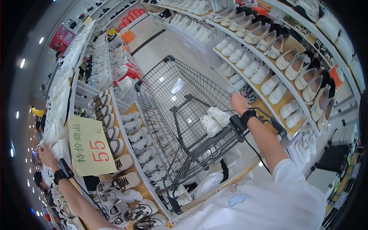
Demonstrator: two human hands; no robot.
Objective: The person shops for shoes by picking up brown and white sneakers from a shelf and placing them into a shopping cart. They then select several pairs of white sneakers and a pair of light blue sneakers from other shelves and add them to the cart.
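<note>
At the far left, my left hand [46, 154] reaches to the top shelf, its fingers closed at the edge of a white shoe [63, 148]. My right hand [238, 102] is closed, fingers curled, beside the side rim of a wire shopping cart [153, 73]. Whether it grips the rim or something else is hidden. A pair of white sneakers [211, 124] sits on the fold-out seat at the handle end of the cart. A small white object [177, 86] shows inside the basket. In front of the left shelf hangs a yellow price sign [92, 145] marked 55.
Left of the cart, a tiered shelf holds sneakers [140, 210] and slip-ons. On the right, curved shelves carry white shoes [270, 85] and beige flats [287, 59]. Tiled aisle floor [151, 40] runs ahead towards orange boxes [132, 17]. Other people are partly visible at the far left.
</note>
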